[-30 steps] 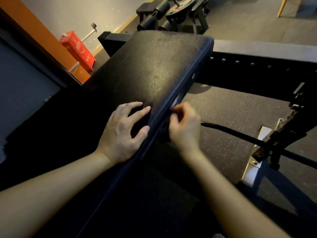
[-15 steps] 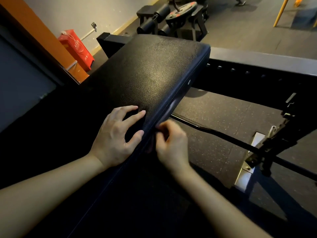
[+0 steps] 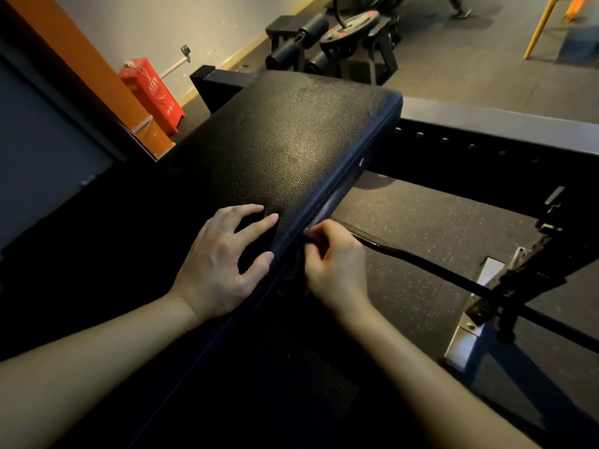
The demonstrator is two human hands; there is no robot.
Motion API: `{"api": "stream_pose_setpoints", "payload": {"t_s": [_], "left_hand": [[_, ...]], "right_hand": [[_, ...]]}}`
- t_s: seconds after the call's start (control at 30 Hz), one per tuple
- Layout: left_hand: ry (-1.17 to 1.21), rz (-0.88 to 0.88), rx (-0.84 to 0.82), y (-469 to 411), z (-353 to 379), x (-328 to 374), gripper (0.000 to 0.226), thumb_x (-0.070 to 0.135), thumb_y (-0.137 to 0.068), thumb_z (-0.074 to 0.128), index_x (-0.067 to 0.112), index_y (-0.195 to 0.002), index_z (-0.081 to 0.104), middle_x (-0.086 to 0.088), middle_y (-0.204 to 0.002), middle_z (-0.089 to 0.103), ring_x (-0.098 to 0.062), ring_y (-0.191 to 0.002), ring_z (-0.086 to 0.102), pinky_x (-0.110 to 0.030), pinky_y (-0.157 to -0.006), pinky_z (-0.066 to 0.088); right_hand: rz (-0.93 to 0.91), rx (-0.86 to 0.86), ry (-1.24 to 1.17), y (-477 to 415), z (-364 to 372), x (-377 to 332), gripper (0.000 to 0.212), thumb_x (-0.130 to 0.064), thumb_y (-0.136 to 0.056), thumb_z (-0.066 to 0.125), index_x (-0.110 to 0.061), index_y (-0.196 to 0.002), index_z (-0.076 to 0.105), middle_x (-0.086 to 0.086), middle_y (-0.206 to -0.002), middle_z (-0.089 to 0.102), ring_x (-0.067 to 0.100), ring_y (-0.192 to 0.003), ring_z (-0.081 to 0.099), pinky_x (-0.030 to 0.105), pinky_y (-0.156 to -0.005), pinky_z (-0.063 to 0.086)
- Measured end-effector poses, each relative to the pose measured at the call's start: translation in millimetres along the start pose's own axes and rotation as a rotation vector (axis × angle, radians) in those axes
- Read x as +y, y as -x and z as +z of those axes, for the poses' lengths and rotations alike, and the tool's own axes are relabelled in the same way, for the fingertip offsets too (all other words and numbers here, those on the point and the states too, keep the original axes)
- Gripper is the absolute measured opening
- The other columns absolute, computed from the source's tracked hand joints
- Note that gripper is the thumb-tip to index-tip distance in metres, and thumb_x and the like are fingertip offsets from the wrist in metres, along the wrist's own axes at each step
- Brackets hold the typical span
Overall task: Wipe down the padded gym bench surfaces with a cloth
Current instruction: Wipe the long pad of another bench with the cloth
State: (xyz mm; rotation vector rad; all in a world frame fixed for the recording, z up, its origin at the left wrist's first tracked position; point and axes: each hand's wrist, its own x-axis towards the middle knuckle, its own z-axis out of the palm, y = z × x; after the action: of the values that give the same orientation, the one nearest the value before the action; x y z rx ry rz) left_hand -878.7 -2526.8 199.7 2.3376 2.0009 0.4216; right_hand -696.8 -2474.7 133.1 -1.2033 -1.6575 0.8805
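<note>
The black padded bench (image 3: 291, 134) runs from near me to the far right, its textured top catching the light. My left hand (image 3: 223, 264) lies flat on the pad near its right edge, fingers spread over a darker patch that looks like a dark cloth (image 3: 249, 257). My right hand (image 3: 334, 264) is at the pad's side face, fingers curled and pinching a dark bunched piece of that cloth just under the edge. The cloth is hard to tell from the pad in the dim light.
A black bar (image 3: 421, 264) runs across the speckled rubber floor (image 3: 405, 215) to a metal bracket (image 3: 492, 280) on the right. A black rack beam (image 3: 502, 124) crosses behind the bench. A red box (image 3: 152, 92) and a weight-plate rack (image 3: 350, 30) stand far off.
My right hand has slid back toward me along the pad's side edge, closer to my left hand. The left hand has stayed nearly in place on top. The view has tilted up slightly.
</note>
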Motion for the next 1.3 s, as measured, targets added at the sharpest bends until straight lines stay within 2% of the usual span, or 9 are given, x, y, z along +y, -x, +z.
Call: {"api": "stream_pose_setpoints", "payload": {"t_s": [0.07, 0.23, 0.47, 0.7, 0.8, 0.9, 1.0, 1.17, 1.3], "left_hand": [[-0.003, -0.007, -0.007, 0, -1, 1, 0.059, 0.050, -0.092, 0.053, 0.023, -0.144, 0.059, 0.000, -0.148, 0.049, -0.023, -0.136, 0.045, -0.049, -0.114, 0.037], [-0.017, -0.031, -0.016, 0, -1, 1, 0.064, 0.059, -0.089, 0.055, 0.026, -0.144, 0.059, 0.002, -0.148, 0.049, -0.022, -0.136, 0.044, -0.049, -0.114, 0.037], [-0.146, -0.035, -0.010, -26, -7, 11, 0.065, 0.063, -0.083, 0.056, 0.024, -0.135, 0.061, 0.000, -0.125, 0.055, -0.022, -0.118, 0.052, -0.042, -0.105, 0.040], [-0.114, -0.003, -0.058, -80, 13, 12, 0.075, 0.071, -0.085, 0.050, 0.029, -0.148, 0.053, 0.001, -0.144, 0.045, -0.022, -0.138, 0.039, -0.046, -0.122, 0.024], [-0.094, -0.003, -0.026, -79, 16, 9, 0.073, 0.069, -0.085, 0.051, 0.030, -0.147, 0.054, 0.002, -0.144, 0.045, -0.021, -0.138, 0.039, -0.047, -0.121, 0.024], [-0.086, -0.003, -0.007, -80, 17, 10, 0.072, 0.066, -0.085, 0.054, 0.029, -0.146, 0.056, 0.001, -0.143, 0.047, -0.022, -0.135, 0.042, -0.046, -0.120, 0.026], [-0.066, -0.009, -0.010, -79, 19, 10, 0.072, 0.066, -0.085, 0.054, 0.029, -0.146, 0.056, 0.002, -0.143, 0.046, -0.022, -0.135, 0.042, -0.045, -0.119, 0.028], [-0.062, -0.007, -0.008, -80, 19, 8, 0.072, 0.066, -0.084, 0.054, 0.029, -0.146, 0.057, 0.001, -0.144, 0.046, -0.022, -0.134, 0.042, -0.044, -0.115, 0.032], [-0.060, -0.013, 0.002, -81, 19, 10, 0.071, 0.065, -0.084, 0.055, 0.029, -0.145, 0.058, 0.000, -0.143, 0.047, -0.023, -0.133, 0.042, -0.045, -0.115, 0.033]], "right_hand": [[-0.005, 0.061, 0.058, -30, -7, 8, 0.015, -0.004, -0.082, 0.061, -0.014, -0.090, 0.069, 0.006, -0.091, 0.070, 0.021, -0.085, 0.063, 0.031, -0.080, 0.047], [0.236, 0.249, 0.185, -127, -36, 40, 0.017, -0.010, -0.087, 0.060, -0.009, -0.101, 0.069, 0.013, -0.101, 0.072, 0.031, -0.097, 0.067, 0.033, -0.087, 0.050], [-0.022, -0.028, 0.002, -16, -12, 6, 0.013, -0.006, -0.085, 0.064, -0.015, -0.093, 0.070, 0.002, -0.091, 0.072, 0.019, -0.084, 0.066, 0.031, -0.079, 0.052], [0.128, 0.233, 0.179, -147, -45, 53, 0.014, -0.008, -0.088, 0.059, -0.012, -0.098, 0.068, 0.009, -0.099, 0.072, 0.026, -0.094, 0.067, 0.037, -0.087, 0.056], [0.146, 0.297, 0.145, -147, -44, 55, 0.013, -0.007, -0.089, 0.059, -0.011, -0.098, 0.067, 0.008, -0.098, 0.070, 0.023, -0.092, 0.065, 0.033, -0.084, 0.054], [-0.009, 0.186, 0.027, -89, -25, 39, 0.014, -0.002, -0.085, 0.062, -0.012, -0.093, 0.068, 0.004, -0.092, 0.069, 0.018, -0.085, 0.063, 0.027, -0.080, 0.048], [-0.103, 0.072, 0.039, -78, -29, 36, 0.015, -0.004, -0.081, 0.060, -0.013, -0.090, 0.068, 0.005, -0.090, 0.070, 0.021, -0.084, 0.064, 0.032, -0.077, 0.049], [0.142, 0.261, 0.181, -174, -55, 65, 0.016, -0.008, -0.083, 0.056, -0.011, -0.091, 0.069, 0.010, -0.092, 0.073, 0.031, -0.088, 0.068, 0.034, -0.078, 0.052], [0.051, 0.167, 0.052, -110, -31, 43, 0.010, -0.005, -0.083, 0.060, -0.011, -0.087, 0.067, 0.007, -0.087, 0.069, 0.025, -0.081, 0.065, 0.033, -0.074, 0.049]]}}
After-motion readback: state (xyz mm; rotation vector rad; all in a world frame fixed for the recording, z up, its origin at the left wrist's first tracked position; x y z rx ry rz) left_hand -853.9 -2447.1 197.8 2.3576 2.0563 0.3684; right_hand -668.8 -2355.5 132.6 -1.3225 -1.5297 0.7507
